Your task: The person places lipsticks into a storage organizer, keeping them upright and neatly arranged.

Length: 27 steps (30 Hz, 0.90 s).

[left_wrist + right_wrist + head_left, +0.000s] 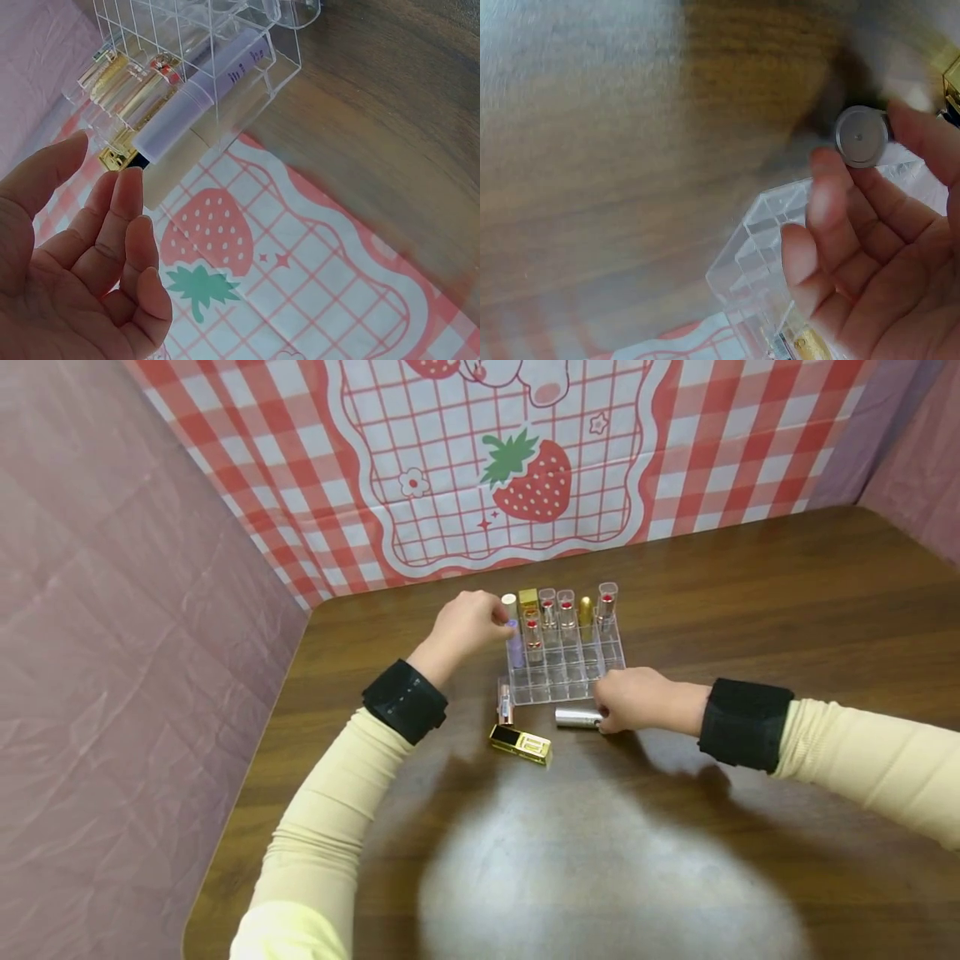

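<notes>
A clear lipstick organizer (568, 681) with a grid of compartments stands on the table. My left hand (468, 620) is at its left side, fingers loosely bent and nothing between them. Just beyond those fingertips, a lilac lipstick tube (176, 120) stands in a compartment at the organizer's edge. A silver lipstick tube (576, 718) lies along the front of the organizer, and my right hand (632, 699) pinches its right end between thumb and fingers. The tube's round flat end (862, 137) faces the camera in the right wrist view.
Left of the organizer's front lies a clear-capped lipstick (506, 703), with a gold and black lipstick (521, 744) close by. Several lipsticks, including a gold bullet-shaped one (586, 610), fill the back row. A strawberry-print cloth (532, 481) hangs behind the table.
</notes>
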Each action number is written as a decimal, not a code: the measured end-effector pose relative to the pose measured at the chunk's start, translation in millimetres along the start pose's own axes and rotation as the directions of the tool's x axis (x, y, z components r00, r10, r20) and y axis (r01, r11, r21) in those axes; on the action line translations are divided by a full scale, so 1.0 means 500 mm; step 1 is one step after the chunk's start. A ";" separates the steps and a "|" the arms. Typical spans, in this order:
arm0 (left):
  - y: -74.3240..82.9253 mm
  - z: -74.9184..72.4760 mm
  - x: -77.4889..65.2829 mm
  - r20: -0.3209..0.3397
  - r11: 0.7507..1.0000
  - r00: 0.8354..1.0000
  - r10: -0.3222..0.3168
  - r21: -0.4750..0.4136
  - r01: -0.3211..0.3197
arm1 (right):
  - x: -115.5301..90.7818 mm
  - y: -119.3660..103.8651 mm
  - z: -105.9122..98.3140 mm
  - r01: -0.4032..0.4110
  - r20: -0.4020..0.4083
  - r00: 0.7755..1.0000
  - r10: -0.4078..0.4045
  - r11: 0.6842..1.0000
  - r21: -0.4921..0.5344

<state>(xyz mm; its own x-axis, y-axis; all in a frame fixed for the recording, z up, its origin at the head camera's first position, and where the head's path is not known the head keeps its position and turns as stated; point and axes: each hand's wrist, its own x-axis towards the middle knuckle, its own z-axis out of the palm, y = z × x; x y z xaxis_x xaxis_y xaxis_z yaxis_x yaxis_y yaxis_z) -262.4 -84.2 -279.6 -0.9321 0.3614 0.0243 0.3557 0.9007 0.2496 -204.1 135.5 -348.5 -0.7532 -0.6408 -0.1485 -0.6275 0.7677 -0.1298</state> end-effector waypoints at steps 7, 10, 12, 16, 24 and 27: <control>0.007 0.008 0.002 0.105 0.994 0.992 0.075 -0.084 -0.066 | -0.002 0.007 -0.027 -0.018 0.061 0.998 0.013 0.996 0.085; 0.012 0.010 0.002 0.160 0.985 0.977 0.138 -0.127 -0.118 | 0.000 0.014 -0.064 -0.031 0.040 0.999 0.027 0.994 0.107; 0.016 0.012 0.002 0.186 0.978 0.967 0.171 -0.147 -0.145 | 0.003 0.017 -0.091 -0.044 0.022 0.999 0.041 0.993 0.109; 0.025 0.016 0.002 0.221 0.967 0.952 0.213 -0.186 -0.173 | 0.012 0.018 -0.139 -0.061 -0.008 0.998 0.062 0.993 0.099; 0.034 0.026 0.010 0.199 0.961 0.954 0.222 -0.211 -0.179 | 0.023 0.013 -0.180 -0.056 -0.032 0.998 0.058 0.996 0.064; 0.035 0.028 0.014 0.193 0.958 0.956 0.220 -0.229 -0.174 | 0.025 0.011 -0.181 -0.040 -0.037 0.998 0.042 0.997 0.065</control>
<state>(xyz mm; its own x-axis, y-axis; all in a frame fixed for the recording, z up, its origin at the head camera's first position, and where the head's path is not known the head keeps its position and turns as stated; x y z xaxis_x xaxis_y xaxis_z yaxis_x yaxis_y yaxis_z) -261.7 -62.9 -288.4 -0.8000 0.5901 -0.1088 0.4872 0.7447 0.4562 -235.0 132.1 -262.3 -0.7858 -0.6073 -0.1173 -0.5830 0.7905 -0.1875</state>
